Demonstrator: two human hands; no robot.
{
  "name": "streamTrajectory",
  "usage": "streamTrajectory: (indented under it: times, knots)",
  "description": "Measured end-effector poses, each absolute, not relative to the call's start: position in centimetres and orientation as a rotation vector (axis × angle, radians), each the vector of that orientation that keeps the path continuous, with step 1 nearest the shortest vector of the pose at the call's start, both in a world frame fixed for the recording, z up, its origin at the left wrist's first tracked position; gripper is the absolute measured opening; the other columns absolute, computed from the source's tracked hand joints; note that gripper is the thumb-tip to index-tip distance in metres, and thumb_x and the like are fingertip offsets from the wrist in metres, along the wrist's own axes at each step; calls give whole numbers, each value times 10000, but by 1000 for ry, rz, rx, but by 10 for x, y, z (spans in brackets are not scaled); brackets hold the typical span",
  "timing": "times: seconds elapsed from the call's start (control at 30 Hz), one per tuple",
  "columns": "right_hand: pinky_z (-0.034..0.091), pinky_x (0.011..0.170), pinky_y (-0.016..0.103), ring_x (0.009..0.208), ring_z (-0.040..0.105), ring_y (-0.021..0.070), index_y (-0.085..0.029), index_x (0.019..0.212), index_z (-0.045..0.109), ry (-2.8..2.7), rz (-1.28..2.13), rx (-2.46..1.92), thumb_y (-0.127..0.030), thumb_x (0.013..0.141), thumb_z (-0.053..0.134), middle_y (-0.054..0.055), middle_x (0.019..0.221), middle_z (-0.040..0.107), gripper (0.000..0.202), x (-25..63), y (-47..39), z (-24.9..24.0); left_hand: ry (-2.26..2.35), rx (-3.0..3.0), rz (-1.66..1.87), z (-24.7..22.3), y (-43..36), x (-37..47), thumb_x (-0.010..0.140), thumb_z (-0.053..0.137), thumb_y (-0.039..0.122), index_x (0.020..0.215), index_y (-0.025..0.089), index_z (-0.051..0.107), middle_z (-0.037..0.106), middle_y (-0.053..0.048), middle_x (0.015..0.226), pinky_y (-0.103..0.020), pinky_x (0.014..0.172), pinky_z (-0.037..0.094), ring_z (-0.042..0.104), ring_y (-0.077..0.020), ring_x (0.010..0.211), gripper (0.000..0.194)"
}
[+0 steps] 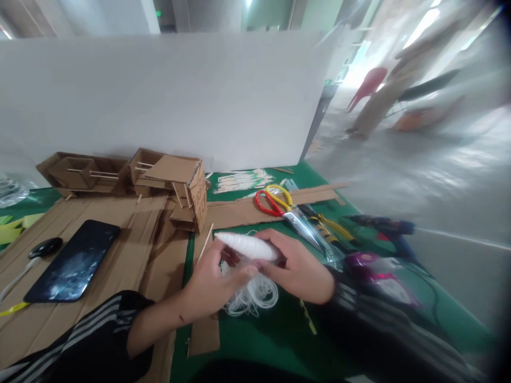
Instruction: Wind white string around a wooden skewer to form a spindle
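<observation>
Between my two hands is a white spool of string (pixel 249 246), wound thick and tilted slightly down to the right. My left hand (pixel 217 279) grips its left end, thumb along the near side. At the right end, my right hand (pixel 293 263) has its fingers curled round the spool. Loose white string (pixel 255 295) lies in a tangle of loops on the green table just below my hands. Scissors (pixel 285 210) with one red and one yellow handle lie beyond my right hand. A thin wooden stick (pixel 205 243) rests beyond my left hand.
A cardboard truck-like model (pixel 167 181) stands at the back left. On cardboard sheets (pixel 136 255) lie a phone (pixel 74 260) and a black mouse-like object (pixel 45 248). Packed sticks (pixel 243 181), pliers (pixel 335 226), a power drill (pixel 383 226) and a purple tape-like roll (pixel 361 260) lie further off.
</observation>
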State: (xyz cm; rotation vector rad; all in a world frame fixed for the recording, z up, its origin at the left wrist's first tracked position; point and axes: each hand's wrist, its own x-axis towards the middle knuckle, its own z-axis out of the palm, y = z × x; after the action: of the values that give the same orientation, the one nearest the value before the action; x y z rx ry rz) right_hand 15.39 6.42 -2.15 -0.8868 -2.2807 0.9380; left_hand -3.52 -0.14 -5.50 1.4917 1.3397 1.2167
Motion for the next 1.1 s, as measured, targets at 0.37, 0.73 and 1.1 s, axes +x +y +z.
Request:
streamTrajectory:
  times: [0.37, 0.73, 1.1]
  knots:
    - [442, 656, 247, 729, 495, 129, -157, 1033, 510, -1838, 1646, -713, -321, 807, 646, 10, 873, 535, 311, 157, 69, -42, 1326, 1892, 1069, -60, 0, -34, 814, 645, 271, 982, 209, 553, 586, -43, 983, -326, 818, 459, 553, -205, 935, 201]
    - [429, 602, 244, 658, 477, 108, -177, 915, 490, -1856, 1604, -768, -226, 763, 628, -11, 817, 519, 211, 152, 67, -54, 1304, 2053, 1142, -70, -2, -35, 824, 656, 221, 839, 213, 604, 548, -27, 922, -286, 785, 471, 575, -165, 886, 55]
    - [421, 489, 228, 527, 453, 79, -176, 925, 468, -1859, 1588, -900, -218, 723, 598, -49, 727, 487, 244, 149, 66, -50, 1304, 2180, 1105, -63, -11, -31, 807, 663, 212, 742, 197, 506, 563, -16, 841, -310, 752, 415, 520, -181, 855, 170]
